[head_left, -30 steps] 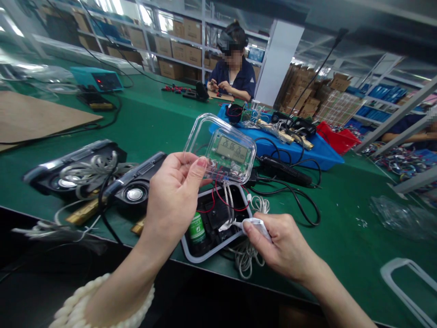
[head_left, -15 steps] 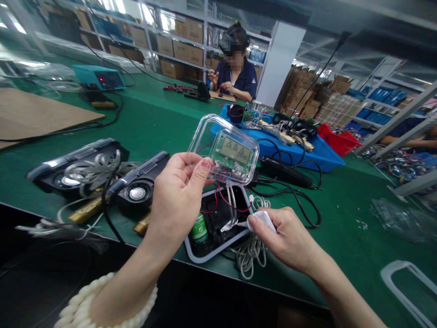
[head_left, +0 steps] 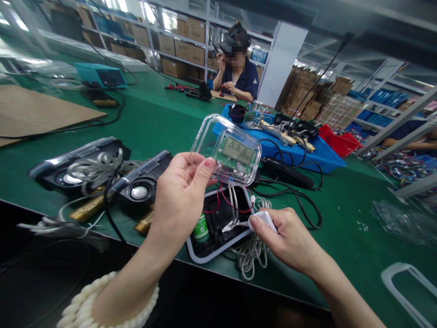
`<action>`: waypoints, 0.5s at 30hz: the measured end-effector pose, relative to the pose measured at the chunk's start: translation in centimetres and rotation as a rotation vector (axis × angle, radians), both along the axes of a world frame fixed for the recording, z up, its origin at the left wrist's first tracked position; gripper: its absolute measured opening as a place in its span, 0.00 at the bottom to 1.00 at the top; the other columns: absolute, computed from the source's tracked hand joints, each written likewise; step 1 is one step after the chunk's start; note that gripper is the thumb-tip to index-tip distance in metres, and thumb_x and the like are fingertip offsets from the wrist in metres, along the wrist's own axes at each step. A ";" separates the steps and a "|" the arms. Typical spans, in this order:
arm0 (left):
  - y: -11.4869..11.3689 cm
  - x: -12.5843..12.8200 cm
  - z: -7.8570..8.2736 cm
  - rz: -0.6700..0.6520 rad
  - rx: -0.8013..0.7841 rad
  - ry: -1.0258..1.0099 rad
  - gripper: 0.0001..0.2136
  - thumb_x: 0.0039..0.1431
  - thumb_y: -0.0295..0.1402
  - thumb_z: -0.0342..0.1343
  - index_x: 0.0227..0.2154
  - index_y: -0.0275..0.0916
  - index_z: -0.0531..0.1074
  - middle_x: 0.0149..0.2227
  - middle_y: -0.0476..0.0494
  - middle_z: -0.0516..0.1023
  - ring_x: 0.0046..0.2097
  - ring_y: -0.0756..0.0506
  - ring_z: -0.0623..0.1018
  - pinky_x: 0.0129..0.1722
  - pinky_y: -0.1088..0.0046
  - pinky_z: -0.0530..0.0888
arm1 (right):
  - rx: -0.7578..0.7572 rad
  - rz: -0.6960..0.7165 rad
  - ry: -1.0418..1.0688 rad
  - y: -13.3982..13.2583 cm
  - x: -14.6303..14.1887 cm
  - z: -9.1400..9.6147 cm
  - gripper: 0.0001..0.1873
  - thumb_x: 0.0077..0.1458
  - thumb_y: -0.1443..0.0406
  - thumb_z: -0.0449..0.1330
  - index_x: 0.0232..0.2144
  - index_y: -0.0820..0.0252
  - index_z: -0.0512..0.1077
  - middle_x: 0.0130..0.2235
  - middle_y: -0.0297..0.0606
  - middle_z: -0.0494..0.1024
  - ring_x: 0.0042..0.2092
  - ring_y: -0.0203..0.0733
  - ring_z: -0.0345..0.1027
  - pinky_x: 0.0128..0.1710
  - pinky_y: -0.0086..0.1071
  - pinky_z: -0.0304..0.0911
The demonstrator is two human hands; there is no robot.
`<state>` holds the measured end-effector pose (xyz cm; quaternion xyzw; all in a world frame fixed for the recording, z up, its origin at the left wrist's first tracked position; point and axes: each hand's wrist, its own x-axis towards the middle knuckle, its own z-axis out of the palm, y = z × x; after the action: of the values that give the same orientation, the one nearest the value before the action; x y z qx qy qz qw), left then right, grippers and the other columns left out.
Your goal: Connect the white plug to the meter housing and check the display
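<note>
A: What's sitting at the green bench's (head_left: 164, 118) near edge?
B: Open black housing (head_left: 218, 225). Left hand (head_left: 179, 196) is pinching the clear LCD cover (head_left: 227, 148) above it.
A: Right hand (head_left: 290, 239)?
B: Fingers are gripping a white connector (head_left: 262, 218), over the coiled white cable (head_left: 251, 253).

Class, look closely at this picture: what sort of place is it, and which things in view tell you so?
Most likely an electronics assembly workshop. The left hand holds a clear cover with an LCD circuit board over an open wired casing; a long green workbench has another person working; shelves of cardboard boxes stand behind.
</note>
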<state>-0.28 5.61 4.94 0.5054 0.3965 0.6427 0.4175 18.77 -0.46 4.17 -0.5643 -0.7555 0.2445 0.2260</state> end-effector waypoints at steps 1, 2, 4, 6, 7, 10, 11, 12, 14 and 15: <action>0.0 0.0 0.0 0.001 -0.001 0.004 0.10 0.58 0.38 0.59 0.34 0.38 0.67 0.34 0.47 0.78 0.36 0.48 0.78 0.35 0.77 0.78 | 0.008 -0.001 -0.012 0.0 0.0 0.0 0.22 0.61 0.57 0.49 0.17 0.59 0.56 0.18 0.27 0.54 0.21 0.30 0.47 0.23 0.30 0.41; 0.0 0.0 0.0 0.003 -0.001 0.007 0.09 0.58 0.38 0.59 0.34 0.38 0.67 0.34 0.47 0.78 0.37 0.48 0.78 0.35 0.77 0.78 | 0.017 0.000 -0.024 0.0 -0.1 0.1 0.22 0.61 0.57 0.49 0.17 0.59 0.56 0.18 0.27 0.54 0.21 0.30 0.47 0.23 0.30 0.41; 0.0 0.0 0.0 0.001 -0.002 0.007 0.09 0.58 0.38 0.59 0.34 0.38 0.67 0.34 0.47 0.78 0.37 0.48 0.78 0.35 0.77 0.78 | 0.032 0.002 -0.049 0.0 -0.2 0.2 0.22 0.61 0.58 0.49 0.17 0.59 0.56 0.18 0.27 0.54 0.21 0.30 0.47 0.23 0.30 0.41; 0.0 0.0 0.0 0.000 -0.005 0.009 0.10 0.58 0.38 0.59 0.34 0.38 0.67 0.34 0.47 0.78 0.36 0.48 0.78 0.35 0.77 0.78 | 0.030 0.001 -0.059 -0.1 -0.2 0.3 0.22 0.61 0.58 0.49 0.17 0.59 0.56 0.18 0.27 0.54 0.21 0.30 0.47 0.24 0.30 0.41; 0.0 0.0 0.0 0.000 -0.006 0.011 0.10 0.58 0.39 0.59 0.34 0.38 0.67 0.33 0.47 0.78 0.36 0.48 0.78 0.35 0.77 0.78 | 0.026 0.001 -0.049 -0.1 -0.1 0.4 0.22 0.61 0.58 0.49 0.18 0.59 0.56 0.18 0.27 0.54 0.21 0.30 0.47 0.24 0.30 0.41; 0.0 -0.1 0.0 0.003 -0.018 0.024 0.10 0.58 0.39 0.59 0.34 0.38 0.67 0.32 0.48 0.77 0.36 0.48 0.78 0.36 0.75 0.78 | 0.003 -0.020 0.066 -0.3 0.6 0.5 0.22 0.62 0.56 0.50 0.18 0.59 0.58 0.19 0.27 0.55 0.22 0.30 0.48 0.23 0.29 0.42; 0.0 -0.1 0.0 0.000 -0.026 0.027 0.10 0.58 0.39 0.59 0.34 0.38 0.67 0.32 0.48 0.77 0.36 0.47 0.78 0.36 0.75 0.78 | -0.015 -0.035 0.138 -0.4 0.9 0.5 0.23 0.62 0.55 0.50 0.18 0.60 0.59 0.19 0.28 0.56 0.22 0.30 0.49 0.23 0.29 0.43; 0.0 -0.1 0.0 -0.001 -0.032 0.027 0.11 0.58 0.40 0.58 0.35 0.38 0.67 0.32 0.48 0.77 0.36 0.47 0.78 0.36 0.74 0.78 | -0.042 -0.053 0.222 -0.4 1.3 0.5 0.23 0.62 0.54 0.51 0.19 0.60 0.59 0.20 0.28 0.56 0.23 0.30 0.48 0.23 0.29 0.43; 0.0 -0.2 0.0 -0.004 -0.047 0.026 0.12 0.57 0.41 0.59 0.34 0.39 0.67 0.32 0.49 0.76 0.36 0.47 0.78 0.37 0.74 0.78 | -0.115 -0.085 0.398 -0.5 2.2 0.4 0.24 0.62 0.50 0.50 0.20 0.60 0.60 0.21 0.28 0.57 0.23 0.30 0.47 0.22 0.28 0.44; 0.0 -0.2 0.0 -0.006 -0.054 0.026 0.12 0.57 0.42 0.58 0.34 0.39 0.67 0.32 0.49 0.76 0.36 0.47 0.78 0.37 0.74 0.78 | -0.146 -0.103 0.477 -0.5 2.7 0.3 0.25 0.61 0.49 0.50 0.21 0.60 0.61 0.20 0.28 0.57 0.23 0.30 0.46 0.22 0.28 0.44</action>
<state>-0.51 5.59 4.94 0.5034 0.4176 0.6239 0.4278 21.43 -0.98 4.45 -0.5432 -0.6314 0.4126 0.3687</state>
